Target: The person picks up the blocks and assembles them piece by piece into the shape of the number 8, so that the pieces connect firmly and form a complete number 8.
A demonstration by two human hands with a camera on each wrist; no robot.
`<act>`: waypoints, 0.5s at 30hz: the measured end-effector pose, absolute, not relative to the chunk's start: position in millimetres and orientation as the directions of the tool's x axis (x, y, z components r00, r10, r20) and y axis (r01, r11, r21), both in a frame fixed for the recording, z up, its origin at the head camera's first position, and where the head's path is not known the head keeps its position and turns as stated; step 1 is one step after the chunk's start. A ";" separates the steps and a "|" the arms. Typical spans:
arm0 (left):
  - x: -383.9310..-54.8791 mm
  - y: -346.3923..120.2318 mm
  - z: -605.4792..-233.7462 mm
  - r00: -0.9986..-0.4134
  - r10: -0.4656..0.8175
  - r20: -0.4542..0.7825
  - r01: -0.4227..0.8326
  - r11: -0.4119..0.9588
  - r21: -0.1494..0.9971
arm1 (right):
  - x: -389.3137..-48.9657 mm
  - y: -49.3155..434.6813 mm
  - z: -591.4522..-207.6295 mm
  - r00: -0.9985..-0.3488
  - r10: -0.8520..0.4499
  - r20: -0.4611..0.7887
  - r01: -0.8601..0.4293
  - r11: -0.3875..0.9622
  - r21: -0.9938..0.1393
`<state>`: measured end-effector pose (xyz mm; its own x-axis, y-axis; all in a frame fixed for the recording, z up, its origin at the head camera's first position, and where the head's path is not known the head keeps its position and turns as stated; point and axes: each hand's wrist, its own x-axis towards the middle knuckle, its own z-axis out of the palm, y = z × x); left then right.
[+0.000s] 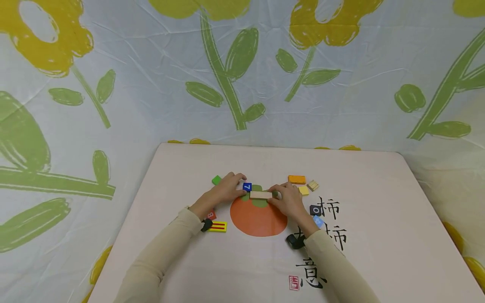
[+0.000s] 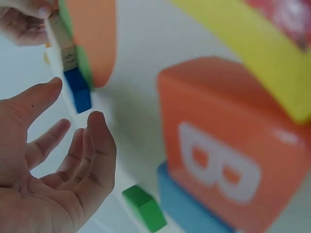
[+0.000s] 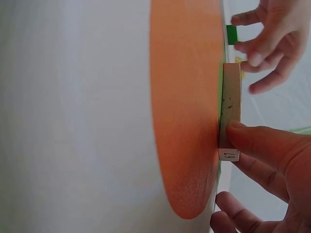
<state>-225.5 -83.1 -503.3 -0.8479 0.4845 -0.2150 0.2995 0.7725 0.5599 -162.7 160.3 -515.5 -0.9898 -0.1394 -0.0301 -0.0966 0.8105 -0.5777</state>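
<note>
My right grip (image 1: 289,202) pinches the pale block (image 1: 259,195); my left grip (image 1: 226,188) is spread beside the blue block (image 1: 247,187), which a sideways push could knock askew.

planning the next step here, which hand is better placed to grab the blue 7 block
Probably the left hand: it holds nothing and its fingers are around the blue block, while the right hand pinches the wooden block.
</note>
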 end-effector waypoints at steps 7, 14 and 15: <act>-214.3 -101.2 -482.9 -0.876 0.467 -0.123 0.312 0.740 0.596 | -162.9 159.7 -514.1 -0.991 -0.132 -0.036 -0.088 0.812 -0.578; -193.9 -130.7 -470.0 -0.908 0.416 -0.050 0.305 0.736 0.604 | -163.3 159.5 -515.5 -0.990 -0.133 -0.037 -0.088 0.814 -0.574; -190.6 -135.5 -469.7 -0.911 0.411 -0.037 0.306 0.733 0.608 | -163.6 159.8 -515.9 -0.990 -0.132 -0.038 -0.087 0.816 -0.571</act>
<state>-190.6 -135.5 -469.7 -0.9110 0.4107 -0.0371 0.3056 0.7327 0.6081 -163.6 159.8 -515.9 -0.9905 -0.1324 -0.0383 -0.0870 0.8160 -0.5715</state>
